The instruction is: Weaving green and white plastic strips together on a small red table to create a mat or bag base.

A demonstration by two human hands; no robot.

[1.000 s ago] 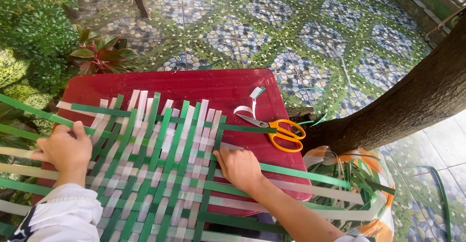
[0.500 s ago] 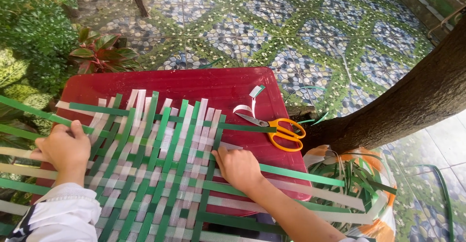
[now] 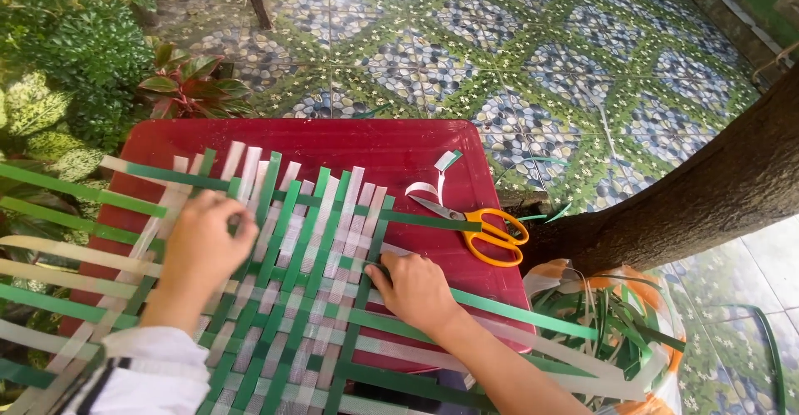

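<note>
The fingers of the right hand are curled narrow and pressed onto the right edge of the woven mat, where a green strip is pinned beneath them; whether that strip is pinched cannot be told. The left hand is laid flat on the weave at centre left, its fingers bent down among the green and pale strips, nothing being clearly gripped. The mat is spread over the red worktop, filling the lower left of the frame, with loose strip ends fanned past its upper and left edges. Orange-handled scissors are seen lying on the worktop just right of the weave, beside a curled scrap of strip. A dark tree trunk is set close against the worktop's right side, and a bundle of spare strips is heaped at its foot. Leafy plants are crowded along the upper left, and patterned floor tiles are spread across the top.
</note>
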